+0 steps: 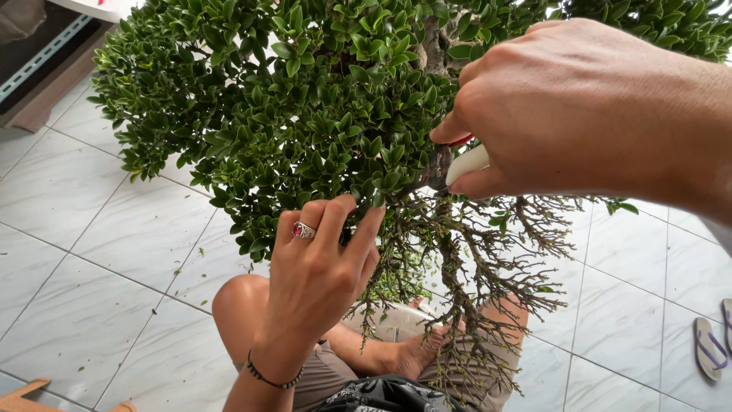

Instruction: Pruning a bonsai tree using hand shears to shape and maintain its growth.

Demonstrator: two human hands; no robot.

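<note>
- Right hand (564, 107) sits nearest the camera, upper right; its fingers (476, 183) are curled closed around pruning shears (463, 162) with a white grip and a red part; the dark blade end points left and down into the foliage.
- Left hand (324, 267) rises from below; its fingers (335, 217), one bearing a red-stoned ring (303, 230), pinch a leafy twig tip (374, 194); how tightly cannot be told.
- Twig tip lies just left of the blades, between both hands; the right hand is nearer.
- Bonsai tree (305, 99) spreads above; bare branches (473, 275) hang over the tiled floor (99, 252).
</note>
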